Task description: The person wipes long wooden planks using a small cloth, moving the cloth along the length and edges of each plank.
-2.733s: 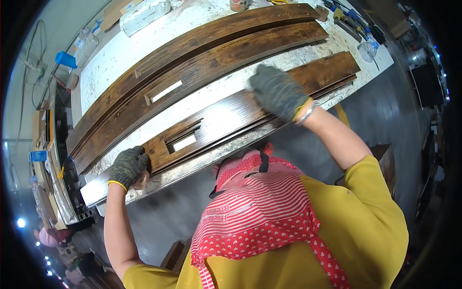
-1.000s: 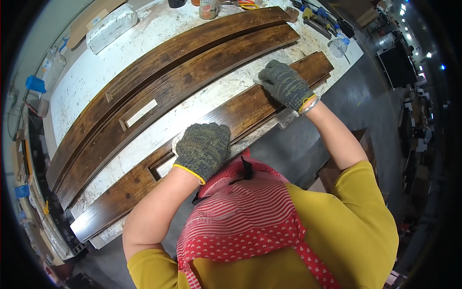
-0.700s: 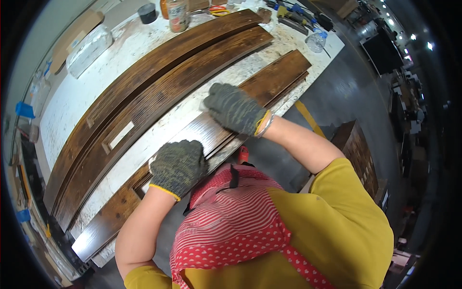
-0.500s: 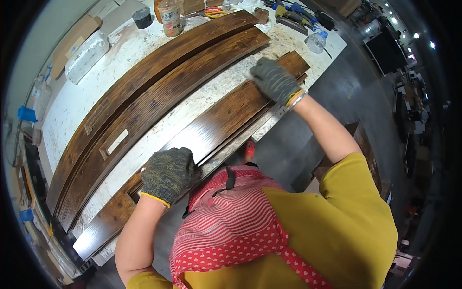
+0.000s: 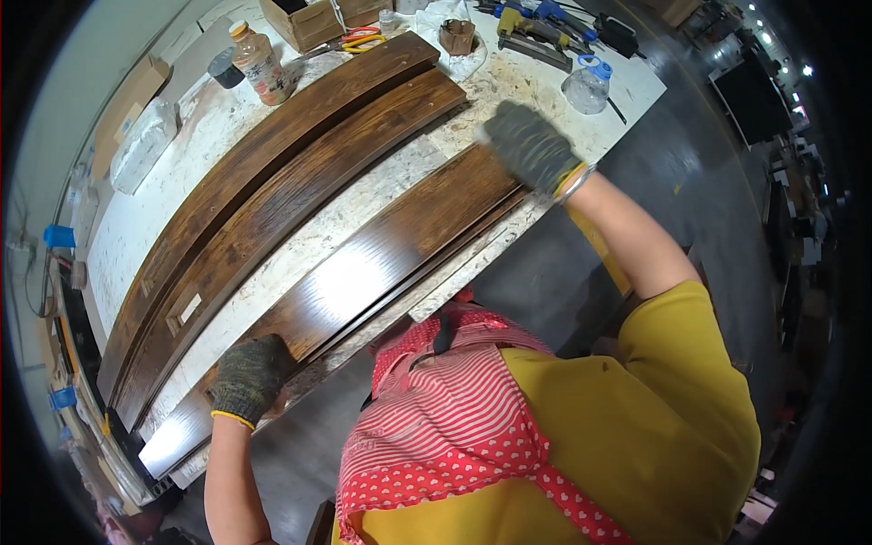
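A long dark-brown wooden board (image 5: 413, 222) with a glossy sheen lies along the near edge of the worktable. My left hand (image 5: 252, 377), in a dark knitted glove with a yellow cuff, is closed over this board toward its left end. At its right end my right hand (image 5: 531, 153), gloved alike, is over the board with fingers curled. A small pale bit shows at those fingertips, too blurred to name. Beyond lie two more brown boards, the farther one (image 5: 300, 123) and the nearer one (image 5: 313, 177), side by side; a rectangular slot (image 5: 186, 311) is cut into the nearer one.
On the stained white table (image 5: 136, 241) stand a bottle with an orange cap (image 5: 261, 68), a dark cup (image 5: 225, 68) and a blue-topped clear bottle (image 5: 589, 86). Orange-handled pliers (image 5: 361, 40), nail guns (image 5: 536, 38) and a wrapped white block (image 5: 145, 145) lie near the far edges.
My left hand has slid left along the near board. My right hand stays near the board's right end, blurred in motion. The whole view has shifted slightly.
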